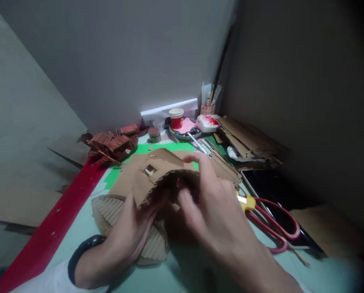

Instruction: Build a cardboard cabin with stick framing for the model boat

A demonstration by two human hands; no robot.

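A bent piece of brown corrugated cardboard (133,173) arches above the table, with a small square hole cut in its left part. My left hand (139,224) is closed on its near left edge, thumb outside and fingers under the arch. With my right hand (210,203) I pinch the right side of the same piece, index finger on top and thumb beneath. The underside is dark, and some fingertips are hidden there. Below my left hand lies a ribbed, rounded cardboard piece (108,207). Red-handled scissors (273,224) rest beside my right hand.
Reddish-brown cardboard scraps (114,142) are heaped at the back left. A red paper cup (176,119), a small jar (154,134) and a holder with brushes (208,108) stand at the back. Stacked cardboard (249,140) and a black flat device (270,187) lie on the right.
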